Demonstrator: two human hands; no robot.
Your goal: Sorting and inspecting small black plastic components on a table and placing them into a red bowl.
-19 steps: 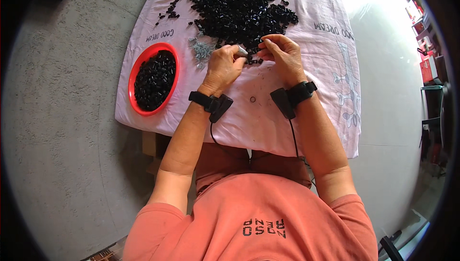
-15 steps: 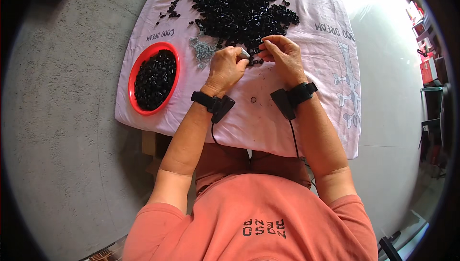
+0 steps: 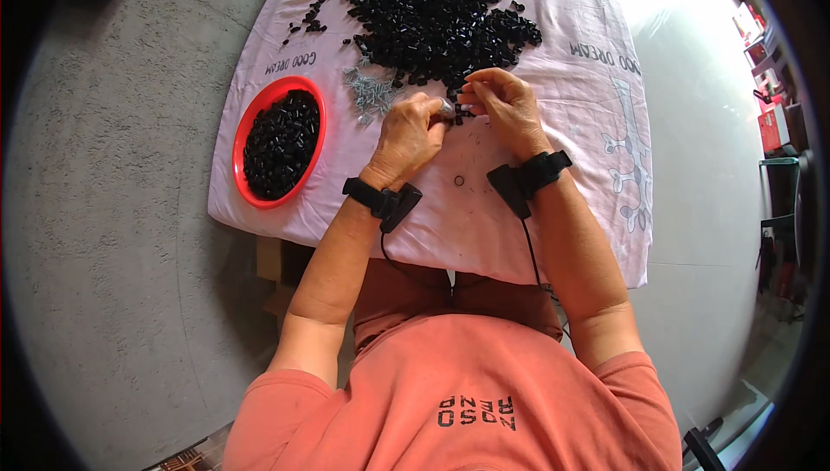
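Observation:
Small black plastic pieces (image 3: 432, 17) lie in a large heap at the far side of the cloth-covered table. My left hand (image 3: 405, 138) is closed in a pinch at the near edge of this heap, a silvery-grey covering on one fingertip. What it pinches is too small to name. Just to its right, my right hand (image 3: 508, 112) also has thumb and fingers pressed together over a few black pieces; its hold is hidden. Thin grey metal pins or screws (image 3: 372, 93) form a small pile beyond my left hand.
A round red basin (image 3: 322, 134) full of black pieces stands at the table's left. A small dark ring (image 3: 459, 181) lies on the pink cloth (image 3: 571, 237) between my wrists. Each wrist wears a black strapped device with a cable hanging toward my lap.
My right hand has come slightly nearer and to the left, and my left hand has dropped slightly toward me. Both fingertips stay close together by the black heap.

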